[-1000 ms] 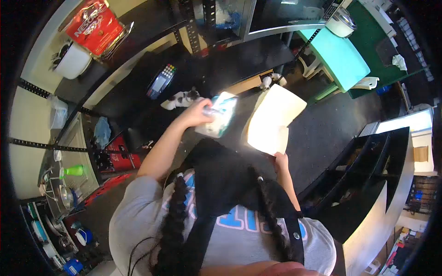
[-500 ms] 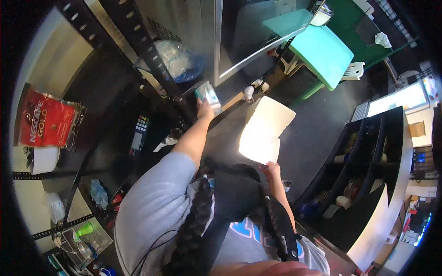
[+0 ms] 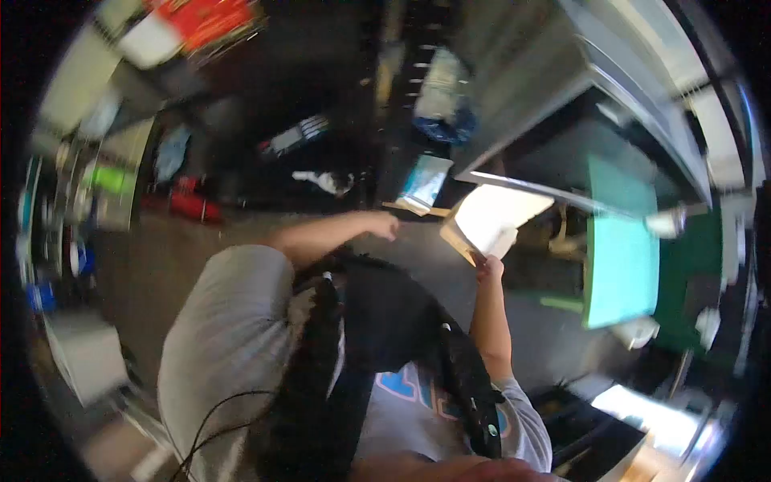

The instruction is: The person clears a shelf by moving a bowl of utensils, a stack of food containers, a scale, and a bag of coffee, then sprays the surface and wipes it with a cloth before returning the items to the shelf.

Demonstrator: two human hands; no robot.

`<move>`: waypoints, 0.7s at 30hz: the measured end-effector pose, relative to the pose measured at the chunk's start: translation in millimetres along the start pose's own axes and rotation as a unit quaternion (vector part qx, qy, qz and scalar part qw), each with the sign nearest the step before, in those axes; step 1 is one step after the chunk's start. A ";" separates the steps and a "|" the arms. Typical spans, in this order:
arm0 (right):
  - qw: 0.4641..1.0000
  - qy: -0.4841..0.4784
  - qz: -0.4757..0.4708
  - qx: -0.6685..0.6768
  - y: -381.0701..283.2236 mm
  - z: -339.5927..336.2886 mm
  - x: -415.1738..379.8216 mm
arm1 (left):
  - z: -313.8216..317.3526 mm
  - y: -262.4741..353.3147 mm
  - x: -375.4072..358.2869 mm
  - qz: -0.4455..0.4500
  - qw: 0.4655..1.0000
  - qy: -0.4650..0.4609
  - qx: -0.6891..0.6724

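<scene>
Pale box [image 3: 499, 215], right of center, is grasped at its lower edge by the right hand [image 3: 490, 268], likely for steadiness; the left hand [image 3: 381, 225], seemingly empty and loose, hangs below a packet [image 3: 426, 181].

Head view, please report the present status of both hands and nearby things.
Left hand blurred, seemingly empty, apart from teal-and-white packet. Right hand gripping pale open box. Dark-fronted appliance just beyond box; contact unclear.
</scene>
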State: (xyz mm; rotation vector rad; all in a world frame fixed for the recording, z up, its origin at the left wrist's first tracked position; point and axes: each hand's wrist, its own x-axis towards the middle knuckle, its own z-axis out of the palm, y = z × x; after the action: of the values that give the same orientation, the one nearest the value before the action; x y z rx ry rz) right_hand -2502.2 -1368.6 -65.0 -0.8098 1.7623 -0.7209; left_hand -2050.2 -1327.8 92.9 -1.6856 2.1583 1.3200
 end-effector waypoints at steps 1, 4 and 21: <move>0.992 -0.023 -0.030 -0.119 3.7 -2.7 51.5 | -7.7 9.4 -27.7 -0.023 0.987 -0.156 -0.019; 0.846 -0.095 -0.123 -0.511 -153.4 6.7 -47.0 | 38.7 -65.0 -57.9 -0.049 0.990 -0.090 -0.093; 0.769 -0.435 -0.461 -0.081 3.3 45.8 221.4 | -10.8 -14.3 -199.4 -0.151 0.858 0.491 -0.024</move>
State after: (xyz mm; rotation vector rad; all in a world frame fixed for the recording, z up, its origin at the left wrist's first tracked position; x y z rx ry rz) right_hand -2515.1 -1547.8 -202.2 -1.8205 0.4980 -0.6159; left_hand -1957.9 -1187.3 201.7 -3.0047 2.0330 0.4152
